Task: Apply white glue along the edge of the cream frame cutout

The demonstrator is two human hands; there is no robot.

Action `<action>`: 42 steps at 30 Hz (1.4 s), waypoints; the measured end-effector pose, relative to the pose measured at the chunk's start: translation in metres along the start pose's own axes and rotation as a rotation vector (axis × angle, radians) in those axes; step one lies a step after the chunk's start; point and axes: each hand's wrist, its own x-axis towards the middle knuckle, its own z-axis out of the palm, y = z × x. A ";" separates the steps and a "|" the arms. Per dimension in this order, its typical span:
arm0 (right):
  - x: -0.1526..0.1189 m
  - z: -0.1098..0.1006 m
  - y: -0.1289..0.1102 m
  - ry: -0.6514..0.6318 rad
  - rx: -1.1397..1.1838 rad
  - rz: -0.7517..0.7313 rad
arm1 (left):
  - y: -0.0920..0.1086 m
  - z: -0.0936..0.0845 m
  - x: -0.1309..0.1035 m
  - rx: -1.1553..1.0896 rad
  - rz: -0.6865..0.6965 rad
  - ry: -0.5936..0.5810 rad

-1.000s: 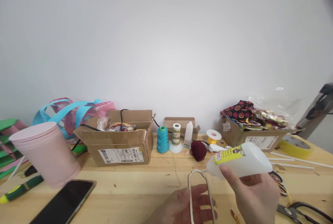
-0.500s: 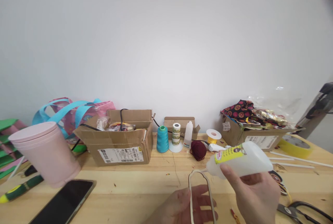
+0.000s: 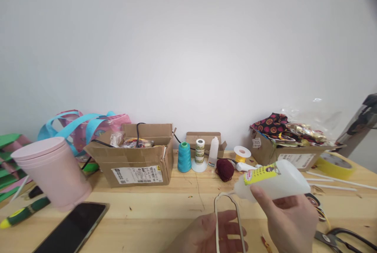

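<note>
My right hand (image 3: 290,221) grips a white squeeze bottle of glue (image 3: 277,183) with a yellow label, tilted so its nozzle points left and down. The nozzle tip touches the top of a thin cream oval loop (image 3: 228,217). My left hand (image 3: 206,234) holds that loop upright from below, fingers spread behind it, at the front edge of the wooden table (image 3: 165,210).
A pink cup (image 3: 53,172), a black phone (image 3: 72,227) and a green-handled tool (image 3: 22,213) lie at left. Two cardboard boxes (image 3: 135,159) (image 3: 282,153), thread spools (image 3: 184,157), maroon yarn (image 3: 224,168), yellow tape (image 3: 334,164), white sticks and scissors (image 3: 341,238) surround the hands.
</note>
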 end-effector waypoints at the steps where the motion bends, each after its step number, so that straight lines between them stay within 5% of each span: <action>1: 0.000 0.001 0.001 -0.005 0.012 0.010 | 0.000 0.000 0.000 0.007 -0.007 0.002; 30: -0.004 0.000 0.013 -0.088 0.179 0.032 | -0.006 -0.005 0.005 0.013 -0.022 0.017; 42: -0.007 -0.003 0.015 -0.079 0.036 -0.027 | -0.004 -0.002 0.005 0.043 -0.042 0.043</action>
